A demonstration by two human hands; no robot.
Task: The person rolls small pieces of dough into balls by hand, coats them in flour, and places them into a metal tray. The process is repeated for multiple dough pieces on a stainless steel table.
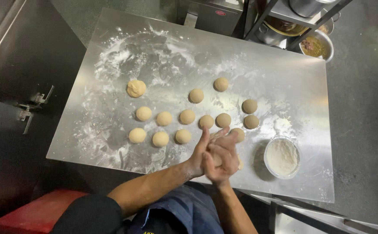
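A flour-dusted steel bench (293, 82) fills the middle of the frame, carrying rows of smooth tan dough balls (187, 116) across its centre and one rougher lump (136, 88) towards the upper left. A round bowl of flour (282, 157) sits at lower right. Just left of it, the left hand (200, 152) and right hand (222, 158) are pressed palm to palm, fingers straight, closed over a piece of dough (240, 163) (only a pale sliver shows at the right edge of the palms).
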